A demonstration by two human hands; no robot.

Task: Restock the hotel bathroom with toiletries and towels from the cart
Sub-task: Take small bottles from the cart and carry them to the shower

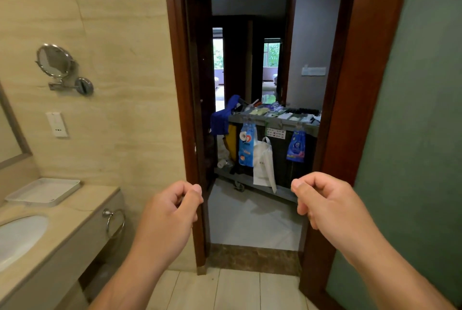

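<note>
Standing inside the bathroom, facing the open doorway.

Left hand: raised in front of me, low in view, just before the left door post. Fingers curled in toward the palm, thumb tip resting against the side of the forefinger. Nothing held.

Right hand: raised at the same height, near the right door post. Fingers curled in the same way, thumb laid along the forefinger. Nothing held.

The two hands are well apart, with the doorway gap between them.

Cart: outside the bathroom, in the hallway just past the threshold, set across the doorway. Its top tray holds small packets and items in compartments; too small to tell what each is. A blue cloth is draped over its left end. Two blue printed packs hang from the grey rim, one left, one right, and a white plastic bag hangs between them.

Bathroom side, on my left: beige stone counter with a white sink set into it. A white tray sits at the back of the counter against the wall. A chrome towel ring is fixed to the counter's end face, with no towel in it. A round swing-arm mirror is on the wall above, and a white switch plate below it.
</note>
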